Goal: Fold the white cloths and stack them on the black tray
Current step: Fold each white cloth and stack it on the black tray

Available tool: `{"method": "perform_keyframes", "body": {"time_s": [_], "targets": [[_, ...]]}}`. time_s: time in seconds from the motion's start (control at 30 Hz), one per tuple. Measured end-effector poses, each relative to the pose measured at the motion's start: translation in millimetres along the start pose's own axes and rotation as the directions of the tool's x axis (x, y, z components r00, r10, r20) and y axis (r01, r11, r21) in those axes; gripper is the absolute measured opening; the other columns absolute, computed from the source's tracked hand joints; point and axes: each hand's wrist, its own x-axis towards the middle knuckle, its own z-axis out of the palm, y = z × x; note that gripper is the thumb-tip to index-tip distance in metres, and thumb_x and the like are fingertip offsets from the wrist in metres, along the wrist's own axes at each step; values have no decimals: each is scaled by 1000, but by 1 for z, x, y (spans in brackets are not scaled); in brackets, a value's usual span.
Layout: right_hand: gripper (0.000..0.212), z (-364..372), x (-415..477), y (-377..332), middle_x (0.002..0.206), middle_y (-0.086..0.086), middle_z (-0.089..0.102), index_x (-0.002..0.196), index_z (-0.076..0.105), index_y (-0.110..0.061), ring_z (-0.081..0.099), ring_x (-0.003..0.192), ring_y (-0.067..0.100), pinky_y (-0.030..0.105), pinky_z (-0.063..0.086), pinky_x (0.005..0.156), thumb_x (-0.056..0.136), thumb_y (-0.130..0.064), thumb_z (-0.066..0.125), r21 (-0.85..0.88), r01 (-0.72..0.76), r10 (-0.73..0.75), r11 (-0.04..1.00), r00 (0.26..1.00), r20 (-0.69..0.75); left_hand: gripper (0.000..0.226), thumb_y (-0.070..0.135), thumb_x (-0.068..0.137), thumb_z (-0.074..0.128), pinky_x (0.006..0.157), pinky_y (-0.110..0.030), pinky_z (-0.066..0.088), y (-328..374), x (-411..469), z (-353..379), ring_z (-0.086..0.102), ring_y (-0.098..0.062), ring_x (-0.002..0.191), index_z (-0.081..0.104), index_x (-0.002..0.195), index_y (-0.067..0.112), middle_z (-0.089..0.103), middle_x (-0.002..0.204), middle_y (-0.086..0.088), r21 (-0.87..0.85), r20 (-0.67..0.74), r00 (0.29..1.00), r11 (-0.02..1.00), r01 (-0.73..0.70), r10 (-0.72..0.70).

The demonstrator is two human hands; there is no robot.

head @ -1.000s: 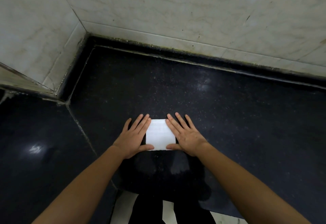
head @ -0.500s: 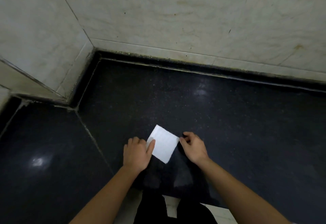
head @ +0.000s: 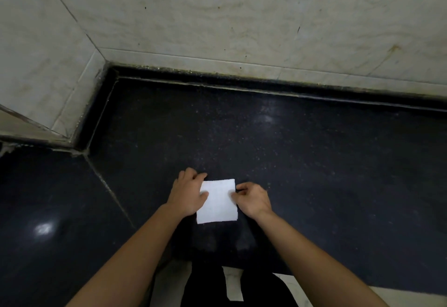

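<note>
Cloth: white (head: 217, 201), folded to a small near-square. It lies flat on the slab, a little skewed, with a faint grid texture on the top face.
Left hand: (head: 187, 194) at the cloth's left edge, thumb on the top face, fingers curled by the far-left corner. It reads as a pinch on that edge, likely to stop the layers sliding apart.
Right hand: (head: 252, 199) at the cloth's right edge, far half. Thumb and forefinger nip the edge and the other fingers are tucked in. A narrow grip, holding cloth.
Why both sides: judgement only. A hold on opposite edges keeps the folded layers together, which suits either squaring the piece or lifting it whole.
Slab: dark speckled stone (head: 302, 161), under and all round the cloth. A seam (head: 107, 189) runs diagonally to the cloth's left.
Wall: pale marbled tile (head: 217, 16), well beyond the cloth. An inside corner sits far left of the cloth.
Near side of cloth: forearms, dark trousers (head: 205, 289), a strip of pale floor (head: 233, 282).
Tray: none to be made out, so I cannot tell which way from the cloth it lies.
Stage: judgement. Folding of this piece looks done or nearly so, and the carry to the tray is not yet made.
Risk: thin layers may spring open if one edge is let go first.
</note>
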Motion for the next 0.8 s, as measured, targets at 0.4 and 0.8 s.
{"method": "perform_keyframes", "body": {"time_s": [0.4, 0.8], "targets": [[31, 1, -2, 5, 91, -18, 60, 113, 63, -30, 62, 96, 7, 20, 48, 78, 84, -34, 71, -52, 63, -63, 997, 998, 15, 29, 16, 79, 60, 79, -31, 45, -2, 13, -18, 58, -19, 96, 51, 106, 24, 60, 101, 2, -155, 247, 969, 986, 69, -29], [52, 4, -12, 13, 123, -6, 50, 125, 60, -40, 53, 113, 9, 21, 43, 96, 76, -39, 78, 55, 167, -174, 984, 963, 203, 30, 10, 78, 60, 85, -31, 50, 6, -16, -44, 68, -19, 98, 78, 100, 22, 75, 101, -4, -782, 360, 932, 557, 281, 34]]}}
